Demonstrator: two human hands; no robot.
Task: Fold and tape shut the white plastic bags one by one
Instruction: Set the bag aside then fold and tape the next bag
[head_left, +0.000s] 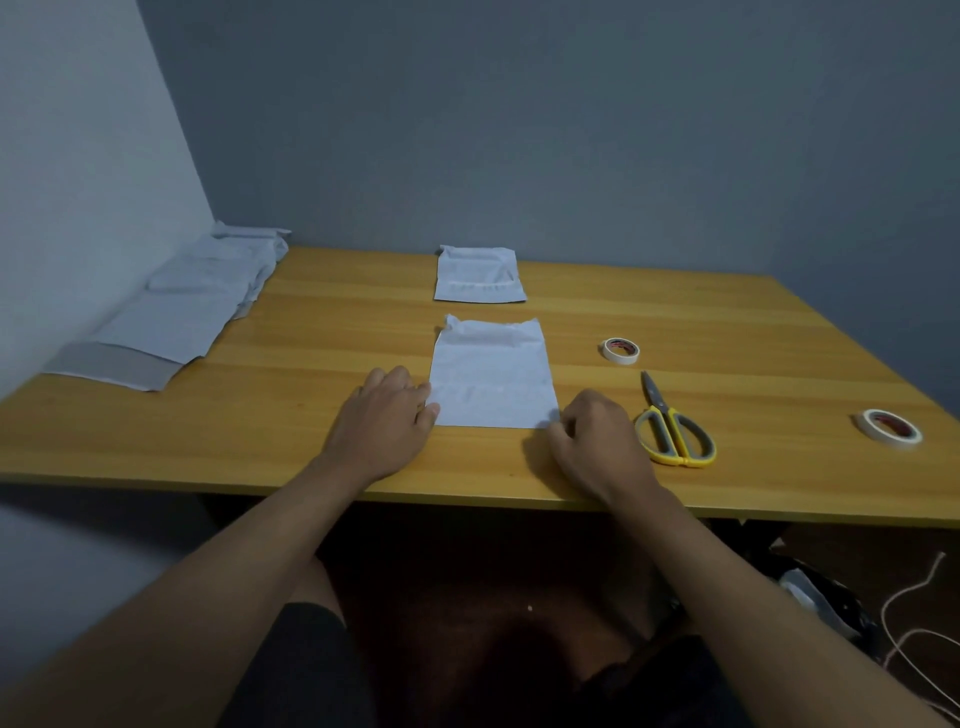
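A white plastic bag (492, 374) lies flat in the middle of the wooden table (311, 431). My left hand (387, 415) pinches its near left corner, and my right hand (597, 431) pinches its near right corner. Behind it lies a second, shorter white bag (479, 274), folded over. A pile of several white bags (182, 306) lies along the left wall. One roll of white tape (621, 350) sits to the right of the bag, another roll (889, 427) near the table's right edge.
Scissors with yellow and grey handles (670, 426) lie shut just right of my right hand. The table's front edge runs under my forearms. Grey walls close off the back and left. Cords and a dark object (831, 603) lie on the floor at the right.
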